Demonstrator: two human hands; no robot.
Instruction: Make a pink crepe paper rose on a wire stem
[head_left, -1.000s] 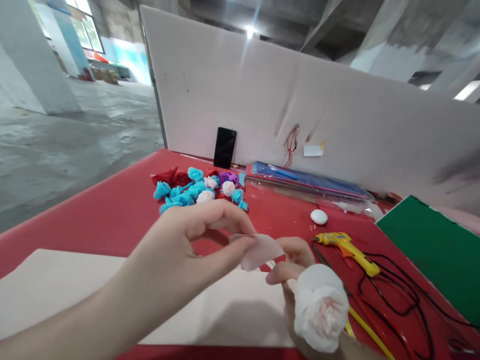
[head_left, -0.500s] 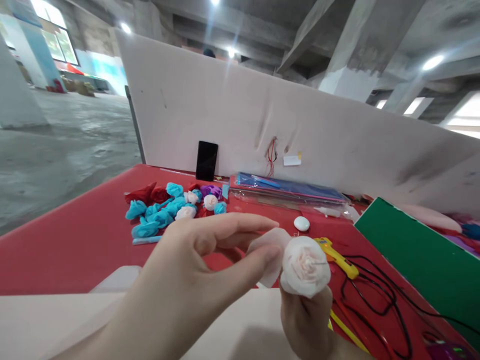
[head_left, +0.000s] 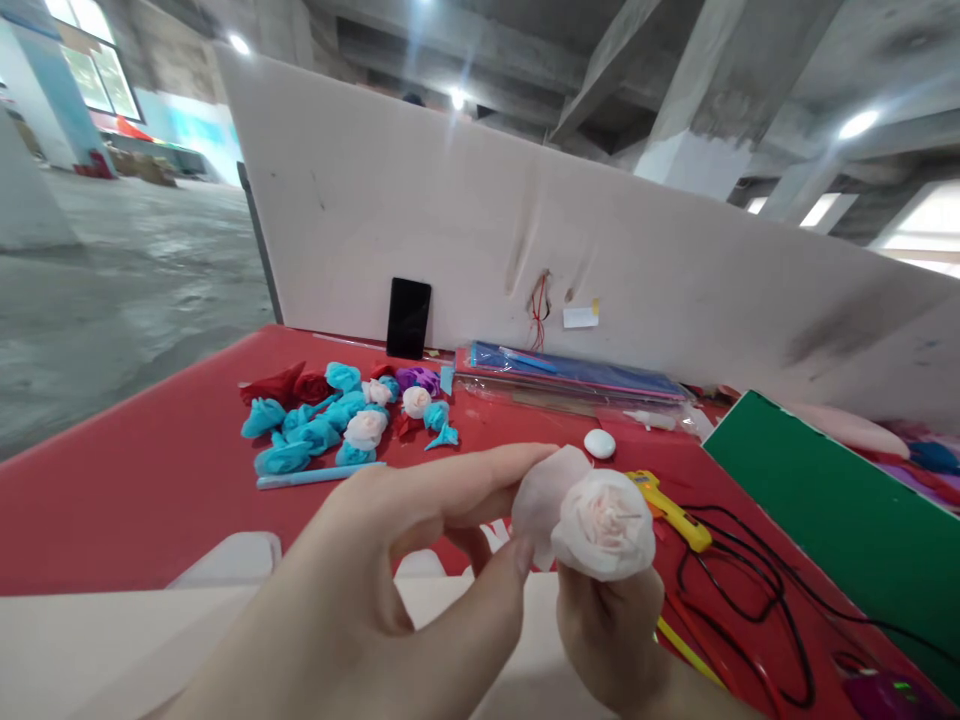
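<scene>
My right hand (head_left: 611,630) grips a white paper rose with a pale pink centre (head_left: 606,525) from below, its bloom turned toward me. On the bloom's left side stands a thin, see-through white petal (head_left: 541,505). My left hand (head_left: 420,560) has this petal between its thumb, at the lower edge, and its fingers, partly hidden behind it. The petal's right edge meets the rose; whether it is stuck there I cannot tell. Below my right hand, the stem is hidden.
Blue, red, purple and white paper flowers (head_left: 330,425) lie at the left on the red table (head_left: 150,470). A yellow glue gun (head_left: 679,515) with a black cord lies right of the rose, beside a green board (head_left: 817,540). A black phone (head_left: 409,318) leans on the white partition.
My left thumb has slid down and left along the petal, leaving more of it uncovered. The rose and both hands sit slightly further left in view.
</scene>
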